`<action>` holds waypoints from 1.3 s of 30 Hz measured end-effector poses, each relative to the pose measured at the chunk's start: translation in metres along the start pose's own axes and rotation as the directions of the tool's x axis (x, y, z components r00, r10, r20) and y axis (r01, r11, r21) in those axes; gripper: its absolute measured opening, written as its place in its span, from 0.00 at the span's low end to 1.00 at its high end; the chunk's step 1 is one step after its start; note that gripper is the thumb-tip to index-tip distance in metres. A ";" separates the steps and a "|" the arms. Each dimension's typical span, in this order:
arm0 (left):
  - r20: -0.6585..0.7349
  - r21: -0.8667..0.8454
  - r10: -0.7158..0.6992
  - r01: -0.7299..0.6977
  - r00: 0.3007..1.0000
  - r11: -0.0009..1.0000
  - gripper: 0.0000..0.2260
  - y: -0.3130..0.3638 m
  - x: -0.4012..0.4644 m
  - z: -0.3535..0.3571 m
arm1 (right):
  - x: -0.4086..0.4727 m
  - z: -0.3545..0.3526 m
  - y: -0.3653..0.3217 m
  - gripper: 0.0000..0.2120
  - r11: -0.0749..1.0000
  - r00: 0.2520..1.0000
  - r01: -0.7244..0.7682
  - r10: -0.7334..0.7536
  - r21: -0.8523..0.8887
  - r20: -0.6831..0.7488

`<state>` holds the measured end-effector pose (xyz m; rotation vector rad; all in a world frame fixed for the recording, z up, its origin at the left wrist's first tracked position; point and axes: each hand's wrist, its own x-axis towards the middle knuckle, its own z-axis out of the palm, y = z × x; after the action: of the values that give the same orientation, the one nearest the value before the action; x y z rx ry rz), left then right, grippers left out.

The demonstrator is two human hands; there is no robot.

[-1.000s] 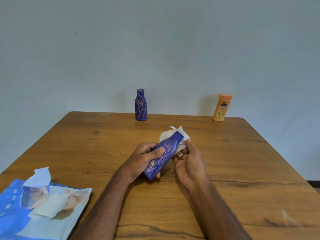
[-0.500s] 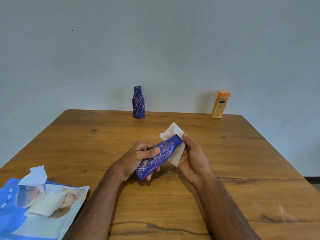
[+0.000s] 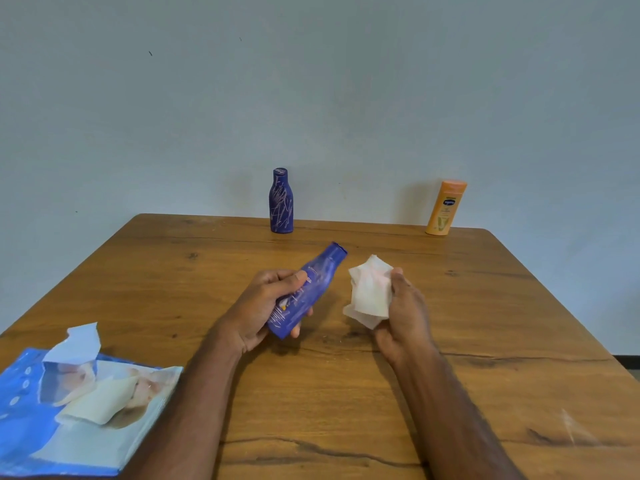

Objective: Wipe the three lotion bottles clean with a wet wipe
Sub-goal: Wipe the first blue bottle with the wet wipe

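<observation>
My left hand (image 3: 263, 306) grips a blue lotion bottle (image 3: 311, 285) around its lower body, tilted with the cap pointing up and to the right above the table. My right hand (image 3: 403, 313) holds a crumpled white wet wipe (image 3: 369, 292), a short gap to the right of the bottle and not touching it. A second blue bottle (image 3: 281, 202) with pale scribble marks stands upright at the far edge of the wooden table (image 3: 485, 306). An orange lotion bottle (image 3: 446, 208) stands upright at the far right corner.
A blue wet-wipe pack (image 3: 62, 417) lies at the near left corner of the table, its flap lifted and a wipe sticking out. A plain grey wall rises behind the table's far edge.
My right hand has drawn the wipe off the bottle's neck and moved to the right. The bottle in my left hand now shows its cap uncovered.
</observation>
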<state>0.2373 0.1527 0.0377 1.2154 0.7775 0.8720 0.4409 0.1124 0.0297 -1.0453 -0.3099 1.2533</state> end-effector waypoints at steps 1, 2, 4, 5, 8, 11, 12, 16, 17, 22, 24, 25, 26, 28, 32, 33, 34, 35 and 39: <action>-0.038 -0.017 0.021 -0.022 0.999 1.000 0.15 0.000 0.001 -0.002 | 0.002 -0.003 -0.002 0.11 1.000 1.000 0.010 -0.010 -0.003 -0.025; -0.066 -0.022 0.034 -0.035 0.997 0.999 0.16 0.000 0.002 -0.004 | 0.003 -0.006 -0.003 0.13 1.000 1.000 -0.004 0.005 0.009 -0.027; -0.092 -0.014 0.037 -0.038 0.995 0.999 0.18 -0.002 0.003 -0.003 | 0.004 -0.010 -0.006 0.19 0.996 0.997 -0.071 0.069 0.046 0.029; -0.097 -0.004 0.030 -0.031 0.995 1.000 0.18 -0.004 0.003 -0.002 | 0.005 -0.011 -0.007 0.21 0.995 0.994 -0.092 0.089 0.044 0.061; -0.110 0.034 0.009 -0.005 0.994 0.999 0.19 -0.007 0.005 0.003 | 0.005 -0.011 -0.008 0.14 0.976 0.999 0.030 -0.023 -0.214 0.037; -0.122 0.020 0.005 -0.002 0.993 1.000 0.21 -0.010 0.007 0.006 | 0.005 -0.011 -0.011 0.10 0.697 0.914 0.368 -0.394 -0.615 0.101; -0.119 -0.005 0.005 -0.006 0.993 1.000 0.20 -0.010 0.007 0.007 | 0.002 -0.011 -0.011 0.09 0.672 0.894 0.413 -0.429 -0.615 0.131; -0.084 -0.151 0.005 -0.018 0.996 0.988 0.20 -0.011 0.009 0.013 | -0.007 -0.005 -0.017 0.11 0.975 0.989 0.121 -0.101 -0.184 0.110; -0.084 -0.156 0.009 -0.022 0.996 0.987 0.22 -0.012 0.009 0.014 | -0.008 -0.005 -0.018 0.12 0.990 0.991 0.034 -0.015 -0.135 0.136; -0.203 -0.132 0.010 -0.037 0.979 0.991 0.23 -0.017 0.013 0.023 | -0.012 -0.004 -0.017 0.21 0.989 0.923 -0.143 0.119 0.040 0.367; -0.227 -0.160 0.016 -0.054 0.974 0.986 0.27 -0.018 0.014 0.027 | -0.017 -0.001 -0.016 0.22 0.976 0.864 -0.200 0.136 0.084 0.484; -0.230 -0.180 0.015 -0.058 0.973 0.982 0.30 -0.018 0.015 0.028 | -0.019 0.000 -0.015 0.23 0.969 0.836 -0.228 0.146 0.093 0.529; -0.229 -0.196 0.010 -0.056 0.973 0.979 0.32 -0.018 0.015 0.028 | -0.022 0.002 -0.013 0.23 0.964 0.813 -0.249 0.158 0.088 0.561; -0.227 -0.208 0.005 -0.054 0.974 0.977 0.35 -0.018 0.016 0.026 | -0.025 0.006 -0.008 0.24 0.964 0.811 -0.258 0.180 0.064 0.557; -0.242 -0.213 0.025 -0.079 0.970 0.974 0.34 -0.015 0.013 0.019 | -0.028 0.015 0.000 0.17 0.990 0.887 -0.104 0.135 -0.093 0.443; -0.253 -0.204 0.025 -0.079 0.967 0.976 0.33 -0.015 0.013 0.019 | -0.028 0.015 0.001 0.18 0.982 0.902 -0.049 0.122 -0.182 0.414; -0.269 -0.188 0.019 -0.072 0.963 0.979 0.33 -0.014 0.012 0.019 | -0.029 0.015 0.001 0.19 0.967 0.913 -0.010 0.112 -0.253 0.392; -0.289 -0.167 0.014 -0.065 0.957 0.984 0.33 -0.015 0.012 0.020 | -0.028 0.016 0.001 0.20 0.954 0.921 0.015 0.103 -0.299 0.375; -0.364 -0.149 0.036 -0.096 0.931 0.984 0.30 -0.015 0.014 0.020 | -0.027 0.013 -0.005 0.25 0.802 0.938 0.249 -0.060 -0.542 0.343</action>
<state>0.2632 0.1543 0.0263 0.9502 0.9405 1.2132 0.4252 0.0947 0.0493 -1.3004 -1.0613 1.1934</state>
